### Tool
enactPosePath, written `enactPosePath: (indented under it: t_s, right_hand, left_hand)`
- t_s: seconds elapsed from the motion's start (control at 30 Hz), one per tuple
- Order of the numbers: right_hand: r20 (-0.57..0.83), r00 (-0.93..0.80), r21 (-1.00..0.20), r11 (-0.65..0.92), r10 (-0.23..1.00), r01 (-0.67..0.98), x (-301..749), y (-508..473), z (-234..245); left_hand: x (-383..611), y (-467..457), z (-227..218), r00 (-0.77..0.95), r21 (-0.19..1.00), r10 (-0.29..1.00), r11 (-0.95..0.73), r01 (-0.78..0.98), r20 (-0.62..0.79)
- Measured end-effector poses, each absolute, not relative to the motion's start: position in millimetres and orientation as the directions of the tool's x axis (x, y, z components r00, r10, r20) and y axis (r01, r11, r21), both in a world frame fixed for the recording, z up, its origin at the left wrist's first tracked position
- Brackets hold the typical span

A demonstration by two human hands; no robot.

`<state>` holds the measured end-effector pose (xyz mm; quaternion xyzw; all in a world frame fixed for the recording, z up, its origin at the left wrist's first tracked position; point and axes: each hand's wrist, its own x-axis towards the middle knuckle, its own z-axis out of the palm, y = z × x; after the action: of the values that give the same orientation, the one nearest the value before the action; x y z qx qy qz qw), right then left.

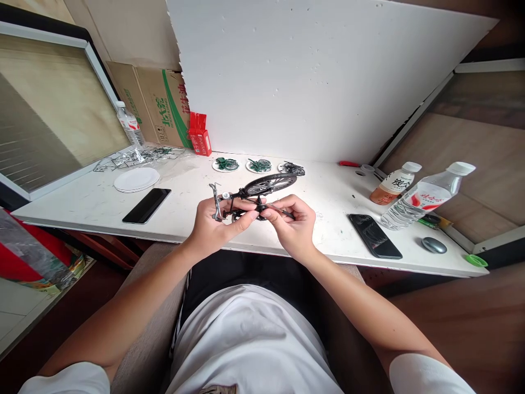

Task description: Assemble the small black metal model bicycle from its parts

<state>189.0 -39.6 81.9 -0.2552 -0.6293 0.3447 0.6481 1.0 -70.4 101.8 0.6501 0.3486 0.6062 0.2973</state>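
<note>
A small black model bicycle is held just above the front part of the white table, tipped over so that its spoked wheel faces up and away from me. Its grey handlebar points to the left. My left hand is closed round the frame, thumb and fingers meeting near the pedal crank. From the other side my right hand pinches the bicycle close to the same spot, its thumb almost touching the left one. The fingers cover much of the lower frame.
Behind the hands stand several small white dishes of green and black parts. Phones lie left and right. A water bottle and a brown drink bottle stand right. White plates and a red box are left.
</note>
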Motion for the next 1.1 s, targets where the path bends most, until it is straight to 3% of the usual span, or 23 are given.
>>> enactPosePath:
  t_s: [0.27, 0.47, 0.6, 0.77, 1.1]
  right_hand:
    - [0.664, -0.055, -0.747, 0.659, 0.746, -0.086, 192.3, -33.2, 74.7]
    - [0.644, -0.098, -0.765, 0.637, 0.758, -0.098, 190.6, -33.5, 77.8]
    - [0.575, -0.166, -0.817, 0.549, 0.801, -0.177, 190.3, -34.3, 79.4]
    - [0.500, -0.211, -0.865, 0.476, 0.840, -0.158, 189.3, -34.0, 79.1]
    - [0.455, -0.237, -0.890, 0.442, 0.859, -0.108, 186.6, -37.8, 81.4]
  left_hand:
    - [1.3, -77.9, 103.5, 0.025, 0.657, 0.700, -0.681, 0.325, 0.713]
    - [2.9, -80.5, 101.3, 0.013, 0.670, 0.713, -0.664, 0.331, 0.701]
    - [6.0, -77.7, 100.1, -0.037, 0.764, 0.774, -0.613, 0.202, 0.632]
    - [2.9, -67.6, 106.6, -0.023, 0.868, 0.869, -0.495, -0.028, 0.495]
    - [1.9, -57.7, 105.7, 0.001, 0.912, 0.958, -0.273, -0.307, 0.287]
